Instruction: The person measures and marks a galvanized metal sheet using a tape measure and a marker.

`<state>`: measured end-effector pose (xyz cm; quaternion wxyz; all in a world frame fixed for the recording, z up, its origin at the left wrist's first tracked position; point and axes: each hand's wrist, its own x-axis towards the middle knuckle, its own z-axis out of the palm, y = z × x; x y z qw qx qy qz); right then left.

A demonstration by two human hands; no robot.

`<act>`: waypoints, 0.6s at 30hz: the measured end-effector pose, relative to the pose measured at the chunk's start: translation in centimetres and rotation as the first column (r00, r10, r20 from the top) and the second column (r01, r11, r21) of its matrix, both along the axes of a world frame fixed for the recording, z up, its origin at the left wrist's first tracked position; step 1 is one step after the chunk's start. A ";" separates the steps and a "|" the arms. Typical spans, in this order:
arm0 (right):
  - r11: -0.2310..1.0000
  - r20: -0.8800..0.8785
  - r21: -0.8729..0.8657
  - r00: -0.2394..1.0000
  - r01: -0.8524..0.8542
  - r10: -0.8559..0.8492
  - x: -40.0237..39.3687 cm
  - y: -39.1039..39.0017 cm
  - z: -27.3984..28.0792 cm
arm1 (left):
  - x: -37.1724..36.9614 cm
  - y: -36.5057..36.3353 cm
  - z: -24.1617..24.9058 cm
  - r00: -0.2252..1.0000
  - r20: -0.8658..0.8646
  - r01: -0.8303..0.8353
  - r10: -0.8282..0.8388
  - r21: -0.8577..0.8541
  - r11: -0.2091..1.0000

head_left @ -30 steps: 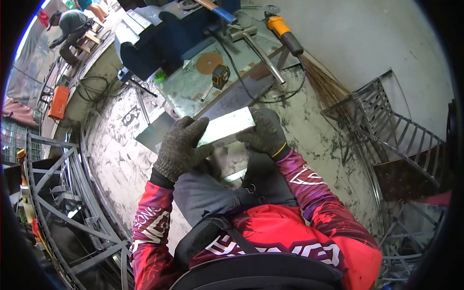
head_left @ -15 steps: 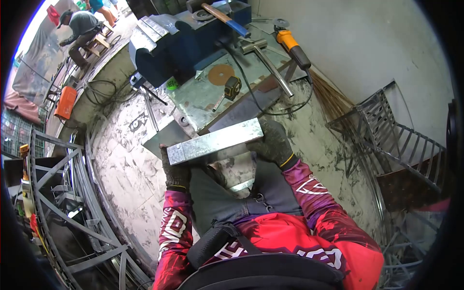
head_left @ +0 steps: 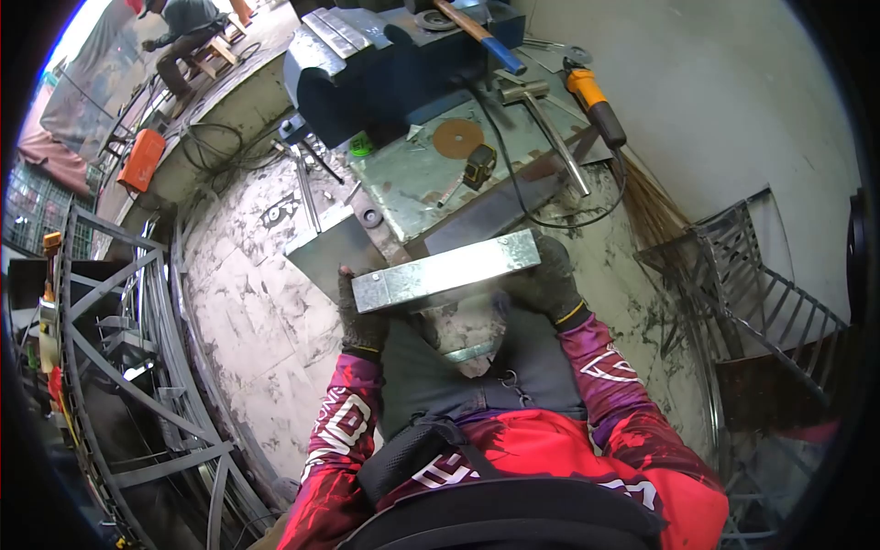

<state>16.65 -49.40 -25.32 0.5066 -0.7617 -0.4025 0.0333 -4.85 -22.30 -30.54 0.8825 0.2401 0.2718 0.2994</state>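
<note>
I hold a galvanized metal piece, long and box-shaped, level across my lap. My left hand, in a dark glove, is closed around its left end, thumb up at the corner. The right end is gripped by my gloved right hand, with the fingers partly hidden beneath. Just beyond it stands a green-topped metal bench. On the bench lie a yellow-black tape measure, a brown cutting disc and a steel T-shaped hammer.
A blue bench vise has a blue-handled hammer on top. A corded angle grinder rests at the bench's right edge. Steel frames crowd the left, a slatted metal rack the right. Another person sits far left.
The whole view has shifted, so the bench, tools and my hands appear farther right. Both hands still hold the metal piece, at nearly the same tilt.
</note>
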 end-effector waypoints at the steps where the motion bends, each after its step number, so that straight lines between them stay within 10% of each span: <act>1: 1.000 -0.004 0.005 1.000 -0.003 0.003 0.0 -0.1 -0.5 | 0.1 0.0 0.1 1.000 -0.023 -0.004 0.004 0.007 1.000; 6: 0.999 -0.265 -0.022 0.964 -0.027 0.020 -0.3 0.3 -1.4 | 0.1 0.3 -1.4 0.992 -0.112 -0.030 0.050 0.181 0.983; 9: 0.972 -0.086 -0.234 0.996 -0.034 0.014 0.0 0.2 0.3 | 0.2 0.5 0.2 0.999 -0.015 0.045 -0.045 0.040 0.998; 13: 0.991 0.079 -0.059 0.989 -0.120 0.124 0.0 0.4 -2.1 | 0.1 0.3 0.7 0.998 -0.038 0.046 -0.044 0.044 0.998; 18: 0.999 -0.107 -0.043 0.994 -0.024 0.019 -0.9 0.8 1.3 | 1.1 0.5 -0.2 0.998 0.057 -0.021 0.021 0.006 1.000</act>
